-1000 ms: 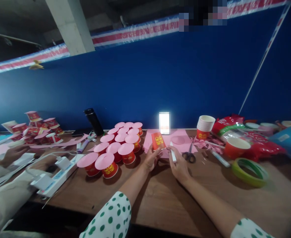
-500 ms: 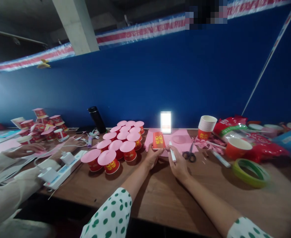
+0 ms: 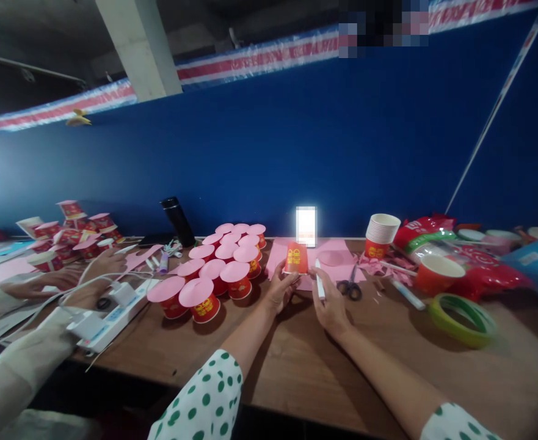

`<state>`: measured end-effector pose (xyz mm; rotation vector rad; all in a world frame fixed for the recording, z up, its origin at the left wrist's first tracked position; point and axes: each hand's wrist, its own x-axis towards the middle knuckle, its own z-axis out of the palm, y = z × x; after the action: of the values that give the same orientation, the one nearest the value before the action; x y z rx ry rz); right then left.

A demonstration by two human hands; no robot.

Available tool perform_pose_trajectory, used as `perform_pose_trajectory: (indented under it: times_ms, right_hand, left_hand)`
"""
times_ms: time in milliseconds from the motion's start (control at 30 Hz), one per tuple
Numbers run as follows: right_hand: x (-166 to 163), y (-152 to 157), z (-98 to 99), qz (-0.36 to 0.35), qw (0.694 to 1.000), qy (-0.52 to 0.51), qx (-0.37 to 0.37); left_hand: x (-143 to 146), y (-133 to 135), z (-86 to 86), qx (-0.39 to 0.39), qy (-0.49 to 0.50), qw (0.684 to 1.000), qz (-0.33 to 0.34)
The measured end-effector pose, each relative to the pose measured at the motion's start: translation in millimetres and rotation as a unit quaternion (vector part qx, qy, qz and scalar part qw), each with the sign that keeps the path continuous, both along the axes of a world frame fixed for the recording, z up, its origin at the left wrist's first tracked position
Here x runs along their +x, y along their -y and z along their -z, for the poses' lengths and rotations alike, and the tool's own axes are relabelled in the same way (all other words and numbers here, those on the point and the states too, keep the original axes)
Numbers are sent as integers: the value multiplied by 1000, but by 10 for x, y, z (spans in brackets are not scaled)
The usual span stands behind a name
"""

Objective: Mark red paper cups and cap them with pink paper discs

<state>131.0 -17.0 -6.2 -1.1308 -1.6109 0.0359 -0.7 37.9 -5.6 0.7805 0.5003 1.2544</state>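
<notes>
Cup could, I judge, drop onto the pink paper if the hold loosened, or buckle if squeezed hard. It sits between the hands, mouth down, its rim pinched in the fingers of the left hand. Just right of it, the right hand pinches a pen; whether that touches, I cannot tell.

Blue wall — brown wooden table

left grip: curled | right grip: curled | forearms: extended forward, converging
</notes>
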Motion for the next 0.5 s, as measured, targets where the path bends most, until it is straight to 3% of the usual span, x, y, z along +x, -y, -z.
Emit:
perform_pose_trajectory:
  times_ms: [500]
  right_hand:
    - [-22, 50, -28, -36, 999, 14, -2]
  left_hand:
    - [21, 37, -50, 28, -25, 999, -1]
